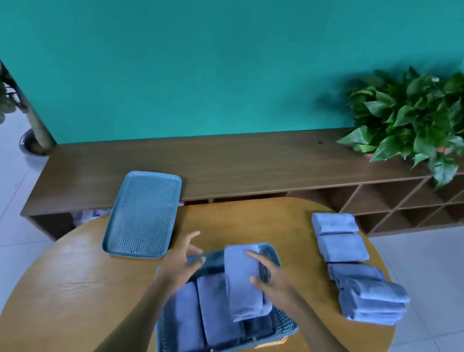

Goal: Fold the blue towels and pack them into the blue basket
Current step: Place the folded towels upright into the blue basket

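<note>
Head view shows the right hand (264,276) curled round a folded blue towel (243,282), thumb on the near side and fingers across the top, holding it tilted over the blue basket (286,328), which sits at about 6 o'clock on the round wooden table (78,282). The left hand (183,258) hovers with fingers spread and loose at the basket's far-left rim, gripping nothing. Two folded towels (201,315) already lie side by side in the basket's left part; the free slot looks to be on its right side, under the held towel. To do this well, I would lower the towel long-edge parallel to its neighbours, keep the fold pinched until it touches the bottom, and use the left hand to steady the rim or press the packed towels leftward. More folded towels wait at 2 to 3 o'clock: a row of three (339,243) and a stack (372,300) near the table's right edge. The basket lid (143,213) lies at 10 o'clock, overhanging the far edge slightly. The table between basket and stack offers room to reach; the basket's near corner sits close to the table's front edge.
</note>
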